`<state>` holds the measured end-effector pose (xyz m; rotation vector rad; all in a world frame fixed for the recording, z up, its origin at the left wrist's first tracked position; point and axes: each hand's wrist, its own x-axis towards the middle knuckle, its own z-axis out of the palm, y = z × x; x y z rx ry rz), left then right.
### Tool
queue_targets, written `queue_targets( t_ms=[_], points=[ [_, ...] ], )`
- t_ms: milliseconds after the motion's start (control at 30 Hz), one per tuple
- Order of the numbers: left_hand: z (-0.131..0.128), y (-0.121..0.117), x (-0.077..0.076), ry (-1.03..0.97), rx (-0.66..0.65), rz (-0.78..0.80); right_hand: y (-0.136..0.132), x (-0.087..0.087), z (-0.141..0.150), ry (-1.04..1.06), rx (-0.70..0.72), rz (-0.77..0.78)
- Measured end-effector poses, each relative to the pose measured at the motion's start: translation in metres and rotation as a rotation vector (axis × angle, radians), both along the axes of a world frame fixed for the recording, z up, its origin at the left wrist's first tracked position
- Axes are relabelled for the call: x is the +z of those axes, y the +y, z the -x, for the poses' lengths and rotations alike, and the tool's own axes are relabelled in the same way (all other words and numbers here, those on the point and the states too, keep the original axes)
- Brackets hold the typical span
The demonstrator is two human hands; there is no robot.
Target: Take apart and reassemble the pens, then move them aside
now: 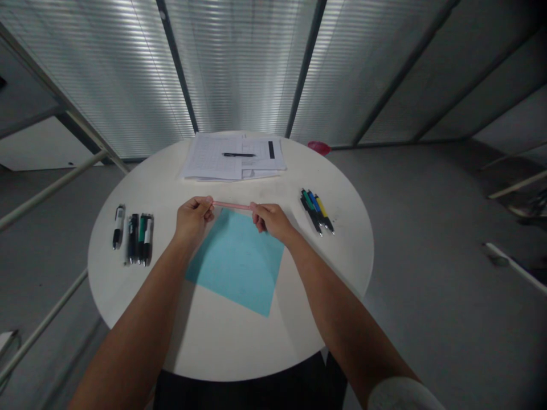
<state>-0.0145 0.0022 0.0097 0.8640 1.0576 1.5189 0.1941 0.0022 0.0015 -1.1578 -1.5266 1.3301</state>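
Note:
My left hand [194, 217] and my right hand [270, 219] each pinch one end of a thin pink strip [233, 205]. Held level and straight between them, it looks like folded or rolled paper, though I cannot tell for certain. Just below the strip, a light blue sheet of paper [239, 256] lies at a slant on the white round table [239, 356]. The far edge of that sheet is partly covered by my hands. Fingers hide both ends of the strip.
Left on the table are several pens [139, 239] and a single pen [118, 226] beside them. Several coloured pens [316, 210] lie at the right. Printed papers [213, 156] with a black pen [239, 155] rest at the back. A red object [319, 148] shows beyond the far edge.

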Motion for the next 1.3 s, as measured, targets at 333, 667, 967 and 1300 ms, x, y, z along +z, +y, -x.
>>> queue_targets(
  t_ms=[333, 667, 967, 1300],
  points=[
    [-0.001, 0.000, 0.000, -0.025, -0.001, 0.011, 0.001, -0.001, 0.001, 0.128, -0.042, -0.020],
    [0.002, 0.002, -0.002, 0.002, 0.007, 0.007, -0.002, 0.002, -0.003, -0.100, -0.002, -0.013],
    [0.001, 0.003, -0.003, 0.061, 0.046, 0.003, 0.003, -0.003, 0.002, 0.077, -0.038, -0.008],
    [0.002, 0.004, -0.010, 0.131, 0.060, -0.007, 0.002, -0.003, -0.003, -0.078, 0.008, -0.020]
  ],
)
